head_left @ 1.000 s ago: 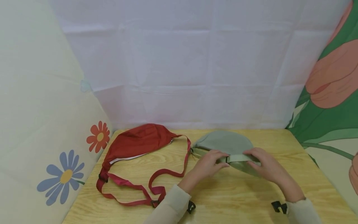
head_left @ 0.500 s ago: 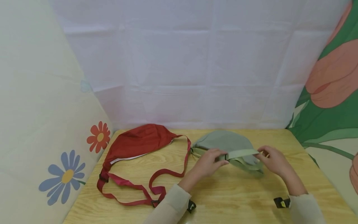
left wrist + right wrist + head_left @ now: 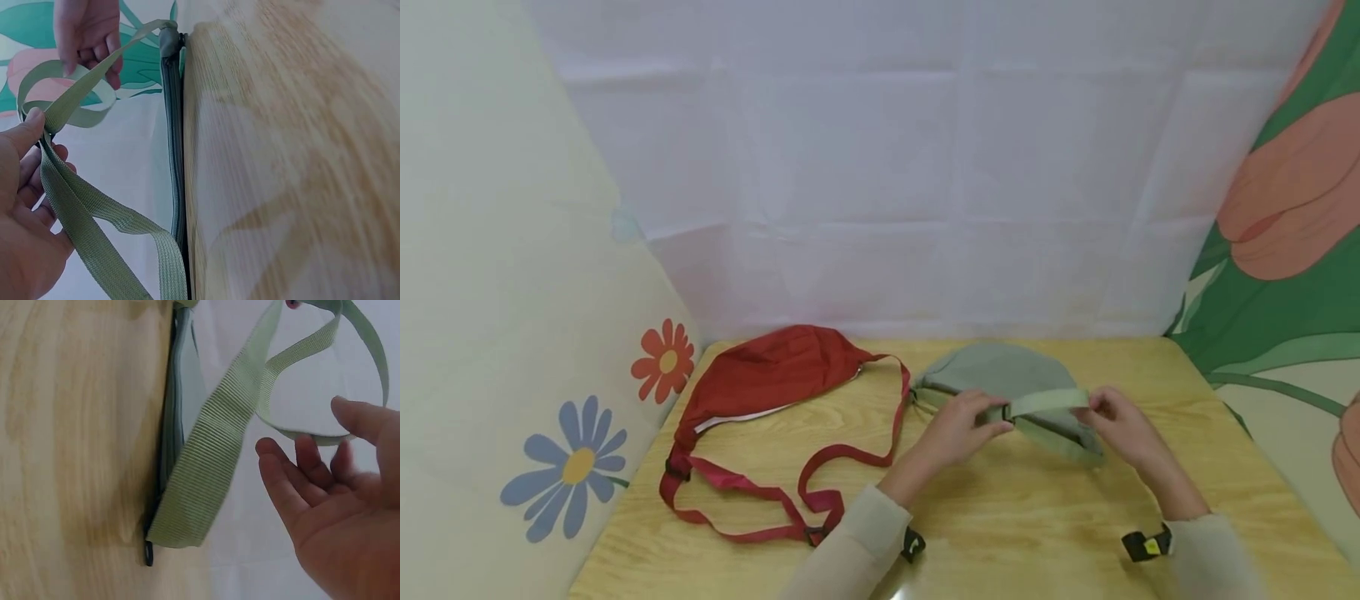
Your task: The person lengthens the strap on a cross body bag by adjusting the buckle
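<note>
A grey-green waist bag (image 3: 1000, 367) lies on the table with its curved side toward the back. My left hand (image 3: 951, 429) pinches its pale green strap (image 3: 1048, 402) at a small black slider (image 3: 1007, 412). To the right, my right hand (image 3: 1123, 425) holds the far end of a loop in that strap. In the right wrist view the loop (image 3: 306, 344) runs between the thumb and the bent fingers. Doubled webbing (image 3: 81, 219) hangs from the left fingers in the left wrist view, beside the bag's dark zipper (image 3: 174, 144).
Left of the green bag lies a red waist bag (image 3: 775, 375), its long red strap (image 3: 846, 452) winding over the wooden table (image 3: 1015, 533) toward my left sleeve. Small black pieces show beside both cuffs. A white sheet (image 3: 850, 167) hangs behind, with flower-patterned cloths at both sides.
My right hand has moved right along the strap, off the bag's front, and a loop of webbing now stretches between the hands. The left hand stays at the slider.
</note>
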Demonstrator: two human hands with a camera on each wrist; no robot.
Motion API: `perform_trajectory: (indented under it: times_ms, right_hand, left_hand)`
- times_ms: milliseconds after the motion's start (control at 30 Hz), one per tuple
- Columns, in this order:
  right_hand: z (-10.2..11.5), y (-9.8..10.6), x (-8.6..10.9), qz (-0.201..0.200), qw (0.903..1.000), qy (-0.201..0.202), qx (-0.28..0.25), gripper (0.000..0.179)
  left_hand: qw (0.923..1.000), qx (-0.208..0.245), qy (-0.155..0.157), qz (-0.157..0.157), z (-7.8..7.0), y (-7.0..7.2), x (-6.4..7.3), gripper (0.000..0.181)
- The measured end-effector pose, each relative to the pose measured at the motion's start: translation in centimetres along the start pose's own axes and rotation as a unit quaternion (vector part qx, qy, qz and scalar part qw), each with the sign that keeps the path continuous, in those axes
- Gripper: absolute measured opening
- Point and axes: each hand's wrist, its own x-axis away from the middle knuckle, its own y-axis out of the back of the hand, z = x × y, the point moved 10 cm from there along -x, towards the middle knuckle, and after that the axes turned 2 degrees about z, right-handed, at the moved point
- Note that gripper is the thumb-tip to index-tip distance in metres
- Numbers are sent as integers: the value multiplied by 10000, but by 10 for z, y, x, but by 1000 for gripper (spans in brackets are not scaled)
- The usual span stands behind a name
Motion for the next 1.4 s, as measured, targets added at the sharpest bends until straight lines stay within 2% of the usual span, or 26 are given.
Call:
perform_trajectory:
  times_ms: [100,267,400,533,667,833,1133,1267,1367,1400]
  right_hand:
    - [2,-9,0,189,9991,108,368,29]
    - [12,-26,0,544,9932,590,839,32]
    - [22,-39,3,757,9834,1069,1257,27]
    - [32,-46,6,804,9719,1535,1594,31]
    - [40,-50,5,670,9615,1760,2000,36]
    - [44,-50,5,436,9518,1822,2428,29]
    - [46,-45,11,113,9416,2086,2641,21]
    - [48,-41,15,-117,9303,2373,2793,21]
    - [46,-36,18,-293,9229,2501,2911,21]
    - [45,-34,18,-325,9232,2478,2921,21]
  left_hand:
    - [10000,-22,27,-28,0,1,-2,52]
    - [9999,-25,81,-68,0,1,-3,48]
    - [9998,-17,163,-77,1,2,-3,48]
    - [9996,-20,244,-105,1,2,-3,49]
    - [9995,-30,273,-133,2,2,-5,49]
    - [9997,-77,216,-128,3,2,-7,48]
    - [9997,-216,78,-79,2,1,-5,49]
    - [9997,-109,99,-192,3,4,-4,46]
    - [9997,-106,-1,-225,1,8,-4,43]
    - [9997,-144,-42,-202,0,8,-4,42]
